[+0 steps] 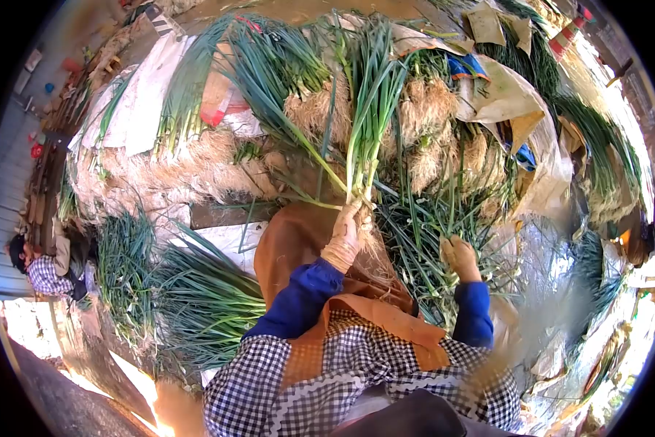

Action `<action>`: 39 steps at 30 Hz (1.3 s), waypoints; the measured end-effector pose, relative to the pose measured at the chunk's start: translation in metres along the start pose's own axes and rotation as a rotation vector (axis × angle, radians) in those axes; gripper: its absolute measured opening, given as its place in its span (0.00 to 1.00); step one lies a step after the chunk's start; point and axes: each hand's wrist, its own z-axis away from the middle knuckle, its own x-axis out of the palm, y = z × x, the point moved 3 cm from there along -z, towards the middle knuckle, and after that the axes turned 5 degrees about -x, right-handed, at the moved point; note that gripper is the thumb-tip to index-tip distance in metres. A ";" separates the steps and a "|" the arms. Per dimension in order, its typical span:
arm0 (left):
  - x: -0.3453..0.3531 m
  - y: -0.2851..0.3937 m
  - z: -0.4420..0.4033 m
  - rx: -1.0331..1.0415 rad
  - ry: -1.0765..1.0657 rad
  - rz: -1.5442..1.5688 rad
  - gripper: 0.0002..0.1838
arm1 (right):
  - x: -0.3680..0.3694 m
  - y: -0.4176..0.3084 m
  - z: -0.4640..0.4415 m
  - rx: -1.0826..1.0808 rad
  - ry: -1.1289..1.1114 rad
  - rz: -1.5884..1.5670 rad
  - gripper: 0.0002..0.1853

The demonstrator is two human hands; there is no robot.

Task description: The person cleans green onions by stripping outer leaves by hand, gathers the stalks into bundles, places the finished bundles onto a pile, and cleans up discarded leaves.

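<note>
My left hand [344, 239], in a pale glove, is closed around the base of a bunch of green onions [371, 109] just above the roots. Their long leaves point away from me, and two stalks splay out to the left. Off to the right, my right hand [459, 258] is closed, with its fingers curled over loose green leaves [422, 240]. Whether anything is inside that fist is hidden. A brown apron [291, 237] covers my lap below the bunch.
Ahead lie heaps of rooted green onions [174, 171], partly under white sheets [141, 116] and a tan sack [513, 95]. Another onion pile [207, 295] is at my left. Farther left, a person [47, 269] in a checked top sits near several onions.
</note>
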 end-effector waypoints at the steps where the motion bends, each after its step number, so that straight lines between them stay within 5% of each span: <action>1: 0.000 -0.006 0.001 -0.002 -0.060 -0.065 0.12 | 0.013 0.029 -0.009 -0.074 0.107 0.564 0.17; 2: -0.001 -0.011 -0.001 -0.020 -0.022 -0.134 0.10 | 0.003 -0.006 -0.024 0.014 0.134 0.552 0.21; 3: 0.004 -0.014 0.002 0.012 -0.035 -0.175 0.09 | 0.019 -0.011 -0.046 -0.226 0.423 0.252 0.24; 5: 0.004 -0.022 0.009 0.064 0.022 -0.219 0.08 | 0.021 -0.098 -0.067 -0.152 0.069 -0.544 0.26; 9: -0.003 -0.030 0.005 0.346 0.119 -0.299 0.10 | 0.055 -0.146 -0.114 -0.430 0.360 0.326 0.17; 11: -0.013 -0.026 0.000 0.365 0.093 -0.360 0.11 | 0.060 -0.159 -0.108 -0.534 0.351 0.461 0.17; 14: -0.031 -0.036 -0.005 0.372 -0.055 -0.270 0.18 | 0.060 -0.155 -0.059 -0.765 0.044 0.040 0.16; 15: -0.042 -0.035 -0.009 0.491 -0.105 -0.658 0.24 | 0.053 -0.157 -0.037 -0.680 -0.023 -0.294 0.18; 17: -0.038 -0.032 -0.007 0.367 -0.080 -0.468 0.23 | 0.023 -0.127 -0.001 -0.345 -0.566 -0.658 0.22; 19: -0.041 -0.030 -0.018 0.218 -0.091 -0.336 0.20 | 0.013 -0.088 0.001 -0.122 -0.704 -0.681 0.21; 22: -0.026 -0.034 -0.007 -0.029 -0.128 -0.260 0.11 | 0.020 -0.104 -0.033 -0.436 0.109 -0.005 0.22; 23: -0.027 -0.041 -0.014 0.191 -0.110 -0.212 0.12 | 0.024 -0.119 -0.040 -0.427 0.054 -0.085 0.21; 25: -0.013 -0.036 0.001 0.169 -0.084 -0.251 0.18 | 0.036 -0.147 -0.056 -0.457 0.072 0.287 0.22; 26: -0.023 -0.034 -0.010 0.228 -0.358 -0.163 0.21 | 0.044 -0.148 -0.067 -0.501 0.025 0.355 0.21; 27: -0.041 -0.037 -0.017 0.239 -0.358 -0.165 0.21 | 0.056 -0.145 -0.078 -0.548 -0.018 0.427 0.21; 29: -0.030 -0.028 0.001 0.108 -0.134 -0.333 0.22 | 0.068 -0.144 -0.077 -0.880 -0.090 0.529 0.15; 31: -0.031 -0.028 0.000 0.126 -0.034 -0.194 0.21 | 0.071 -0.144 -0.053 -0.903 -0.307 0.601 0.12; 33: -0.034 -0.023 -0.006 -0.058 -0.054 -0.092 0.09 | 0.074 -0.108 -0.017 -1.229 -0.334 -0.036 0.09; 35: -0.039 -0.022 -0.012 -0.085 -0.031 -0.083 0.09 | 0.048 -0.108 0.011 -1.058 -0.780 0.163 0.09; 36: -0.035 -0.021 -0.008 -0.084 -0.079 -0.103 0.13 | 0.051 -0.067 0.001 -1.114 -0.471 0.043 0.10; 37: -0.029 -0.021 -0.004 -0.084 -0.129 -0.124 0.18 | 0.055 -0.051 -0.014 -1.025 -0.515 0.609 0.11; 39: -0.020 -0.024 0.000 -0.074 -0.161 -0.133 0.16 | 0.048 -0.039 -0.046 -0.603 -0.149 0.639 0.13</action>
